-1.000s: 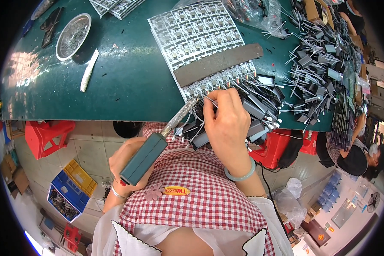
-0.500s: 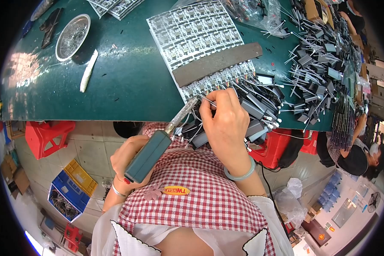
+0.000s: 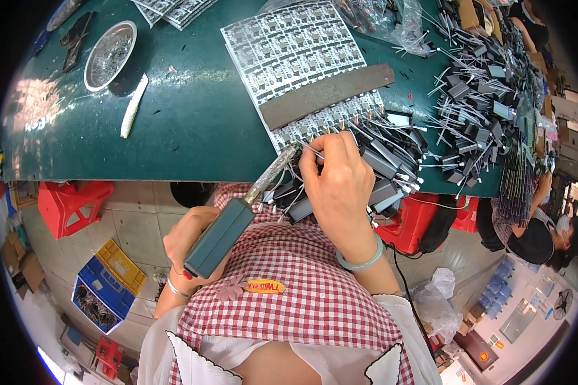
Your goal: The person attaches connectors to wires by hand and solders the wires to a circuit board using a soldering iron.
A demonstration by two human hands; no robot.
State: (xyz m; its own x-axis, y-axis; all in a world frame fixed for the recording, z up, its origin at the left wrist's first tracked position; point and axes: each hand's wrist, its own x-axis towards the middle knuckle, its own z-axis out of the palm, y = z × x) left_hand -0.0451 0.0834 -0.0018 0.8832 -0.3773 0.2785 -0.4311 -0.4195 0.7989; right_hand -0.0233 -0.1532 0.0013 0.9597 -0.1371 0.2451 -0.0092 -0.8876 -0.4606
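Note:
My left hand (image 3: pixel 189 240) is closed around the dark green, boxy handle of a soldering iron (image 3: pixel 219 237). Its foil-wrapped barrel slants up and its tip lies at the lower edge of a sheet of white circuit boards (image 3: pixel 295 48). Beside that tip, my right hand (image 3: pixel 339 186) pinches a thin grey cable (image 3: pixel 313 151) at the board edge; the fingertips partly cover the joint. A dark flat bar (image 3: pixel 327 96) lies across the sheet. Right of my hand, black modules with grey cables (image 3: pixel 382 163) hang from the boards' edge.
A large heap of black modules with cables (image 3: pixel 478 109) covers the table's right side. A metal bowl of scraps (image 3: pixel 110 56) and a white strip (image 3: pixel 134 106) sit at left. More boards (image 3: pixel 173 9) lie at the back. Below are red stools (image 3: pixel 74 208) and a blue bin (image 3: pixel 96 308).
The soldering iron's handle and my left hand have shifted slightly down and left. My right hand stays almost in place, pinching the cable.

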